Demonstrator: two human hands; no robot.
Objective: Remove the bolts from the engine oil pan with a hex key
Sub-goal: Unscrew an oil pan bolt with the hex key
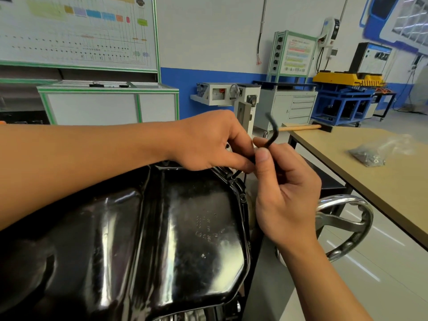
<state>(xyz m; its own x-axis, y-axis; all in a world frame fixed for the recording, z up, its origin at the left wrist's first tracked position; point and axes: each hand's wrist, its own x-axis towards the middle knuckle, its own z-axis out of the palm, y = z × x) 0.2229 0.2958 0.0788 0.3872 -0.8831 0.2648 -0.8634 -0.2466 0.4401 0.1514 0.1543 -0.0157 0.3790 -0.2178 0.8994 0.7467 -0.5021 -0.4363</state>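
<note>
A glossy black engine oil pan (185, 228), bottom upward, fills the lower left of the view. At the far right corner of its flange, a black L-shaped hex key (272, 135) is angled down towards a bolt seat; whether its tip is seated cannot be told. The key's shaft is pinched between thumb and forefinger of the right hand (284, 193), apparently for spinning it, while its lower part is pinched by the curled fingers of the left hand (208, 142), probably to steady the tip. Another bolt (242, 197) is seen along the flange's right edge. To the right, a pale wooden desk (347, 172) carries a plastic bag of hardware (368, 154) near its middle and a wooden-handled hammer (298, 128) at its far edge. A chrome handwheel (347, 228) is seen beside the pan, and a wiring-diagram board (76, 31) is hung on the white and blue workshop wall
</note>
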